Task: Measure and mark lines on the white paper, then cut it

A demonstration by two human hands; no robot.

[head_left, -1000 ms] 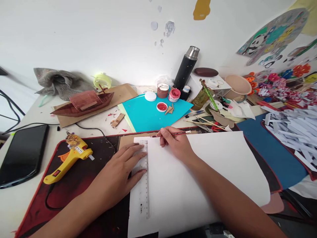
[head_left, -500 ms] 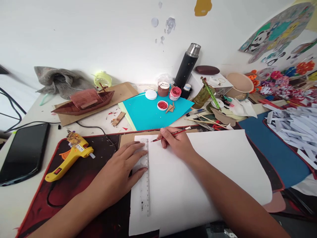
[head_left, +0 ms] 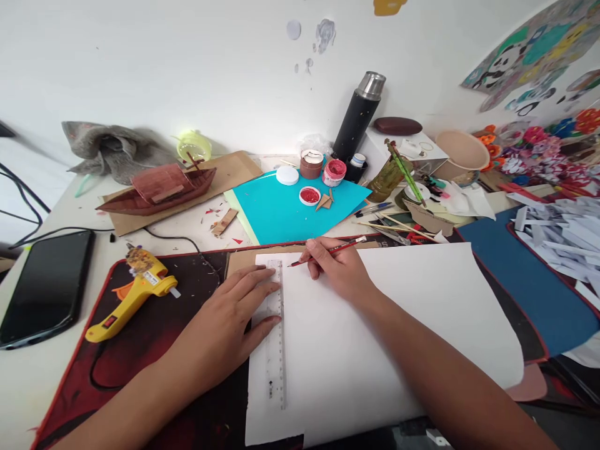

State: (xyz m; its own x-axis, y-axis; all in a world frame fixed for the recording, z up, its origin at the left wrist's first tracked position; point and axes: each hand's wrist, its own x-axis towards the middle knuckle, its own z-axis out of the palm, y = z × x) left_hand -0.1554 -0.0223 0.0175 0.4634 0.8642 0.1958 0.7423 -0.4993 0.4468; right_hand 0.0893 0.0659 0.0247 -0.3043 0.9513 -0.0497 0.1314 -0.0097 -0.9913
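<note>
- My left hand (head_left: 220, 322) rests with fingers spread, their tips on the clear ruler (head_left: 275, 356), which lies lengthwise near the left edge of the white paper (head_left: 342, 350).
- My right hand (head_left: 340, 269) pinches the red pencil (head_left: 345, 245), its tip just beside the ruler's far end; I can't tell whether it touches the paper.
- I judge this to be lining up a mark; next calls for a firm ruler and a light, steady pencil.
</note>
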